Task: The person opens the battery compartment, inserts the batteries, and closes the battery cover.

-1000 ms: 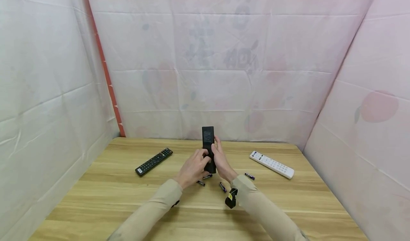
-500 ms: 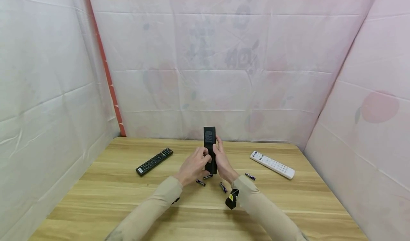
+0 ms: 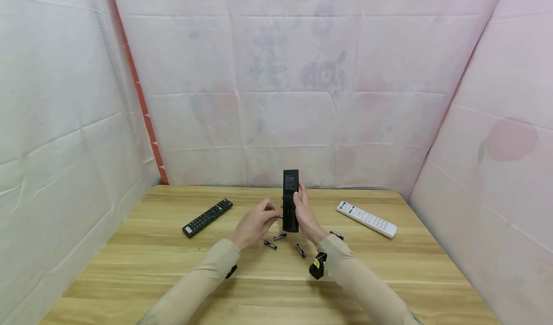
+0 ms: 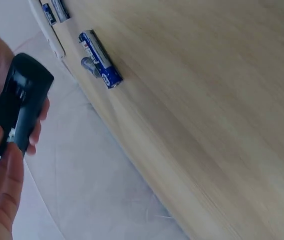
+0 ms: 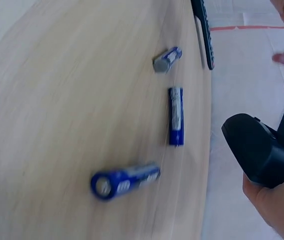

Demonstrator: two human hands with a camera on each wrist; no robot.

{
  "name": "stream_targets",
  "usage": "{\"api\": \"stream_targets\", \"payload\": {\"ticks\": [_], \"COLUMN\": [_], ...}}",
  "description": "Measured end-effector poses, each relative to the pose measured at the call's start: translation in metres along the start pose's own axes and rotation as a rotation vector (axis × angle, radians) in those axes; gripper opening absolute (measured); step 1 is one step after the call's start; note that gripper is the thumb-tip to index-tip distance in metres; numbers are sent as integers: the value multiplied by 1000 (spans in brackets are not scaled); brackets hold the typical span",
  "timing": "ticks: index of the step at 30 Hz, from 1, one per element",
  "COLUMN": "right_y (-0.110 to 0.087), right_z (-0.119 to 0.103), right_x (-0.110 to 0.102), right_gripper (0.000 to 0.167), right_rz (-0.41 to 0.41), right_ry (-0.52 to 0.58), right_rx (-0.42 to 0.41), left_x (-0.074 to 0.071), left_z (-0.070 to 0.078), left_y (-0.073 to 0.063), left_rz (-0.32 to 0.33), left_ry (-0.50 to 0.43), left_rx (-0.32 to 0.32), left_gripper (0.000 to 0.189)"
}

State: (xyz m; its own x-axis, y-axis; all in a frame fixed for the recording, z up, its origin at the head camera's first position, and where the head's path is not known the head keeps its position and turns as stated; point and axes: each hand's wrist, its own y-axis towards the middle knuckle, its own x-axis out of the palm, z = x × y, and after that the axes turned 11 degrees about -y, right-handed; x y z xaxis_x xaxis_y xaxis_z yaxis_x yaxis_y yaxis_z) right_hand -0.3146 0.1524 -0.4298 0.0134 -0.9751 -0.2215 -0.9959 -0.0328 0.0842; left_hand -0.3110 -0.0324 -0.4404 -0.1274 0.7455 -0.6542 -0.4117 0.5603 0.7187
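Upright in my right hand [image 3: 306, 214] is a black remote control [image 3: 291, 198], its back towards me and an opened battery compartment showing in the left wrist view. My left hand [image 3: 255, 222] pinches a thin black battery cover [image 4: 5, 116] between thumb and fingers, just left of the remote. In the head view the cover is seen edge-on as a dark sliver. Below the hands lie loose blue-and-silver batteries: one battery [image 3: 280, 236] near the remote's lower end, another battery [image 3: 270, 245] to its left, and a third battery [image 3: 301, 250] nearer me.
A second black remote [image 3: 207, 218] lies on the wooden table [image 3: 142, 267] at the left. At the right is a white remote [image 3: 366, 219], with one more battery [image 3: 337, 234] by my right wrist. Pale cloth walls [image 3: 276, 99] stand behind and at both sides.
My left hand has moved off the remote's back to the left, with the battery cover pinched in it. My right hand and the remote have shifted slightly right.
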Motion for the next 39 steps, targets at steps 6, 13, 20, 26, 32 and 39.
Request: {"api": "stream_targets", "payload": {"ticks": [6, 13, 20, 26, 32, 39], "right_y": [1, -2, -5, -7, -3, -13], "right_z": [6, 12, 17, 17, 5, -14], "right_x": [-11, -19, -18, -18, -26, -32], "right_gripper": [54, 54, 54, 55, 56, 57], "right_rz": [34, 24, 27, 14, -4, -38], "right_ry": [-31, 9, -6, -6, -28, -18], "right_rx": [-2, 5, 2, 9, 6, 48], "left_x": [-10, -11, -13, -19, -23, -26], "left_z": [-2, -11, -25, -31, -37, -36], "left_y": [-1, -5, -15, -22, -19, -22], "left_rz": [-4, -60, -256, -366, -463, -507], "left_ry": [133, 163, 166, 174, 172, 190], "left_rx": [11, -53, -212, -239, -343, -382], "left_gripper": [9, 14, 10, 19, 17, 9]}}
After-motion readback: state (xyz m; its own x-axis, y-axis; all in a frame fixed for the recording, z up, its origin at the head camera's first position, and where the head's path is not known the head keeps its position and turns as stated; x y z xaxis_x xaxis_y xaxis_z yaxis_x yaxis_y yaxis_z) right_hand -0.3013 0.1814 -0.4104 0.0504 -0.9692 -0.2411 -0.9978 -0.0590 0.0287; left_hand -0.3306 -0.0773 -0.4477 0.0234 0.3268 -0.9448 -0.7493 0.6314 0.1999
